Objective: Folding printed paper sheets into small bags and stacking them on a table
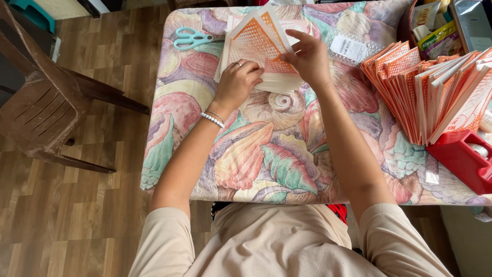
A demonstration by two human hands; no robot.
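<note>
My left hand (238, 81) presses down on a stack of orange-and-white patterned paper sheets (279, 81) lying on the table, fingers curled over its near edge. My right hand (308, 57) pinches the top sheet (256, 40), which is folded up and tilted toward the left. A ring and a white bead bracelet show on my left hand and wrist. Both forearms reach out over the shell-patterned tablecloth (266, 154).
A row of folded orange-and-white paper pieces (430, 87) stands at the right beside a red tape dispenser (464, 156). Teal scissors (190, 38) lie at the far left of the table. A clear plastic pack (351, 47) and a basket of packets (435, 25) sit behind. A brown plastic chair (41, 97) stands left.
</note>
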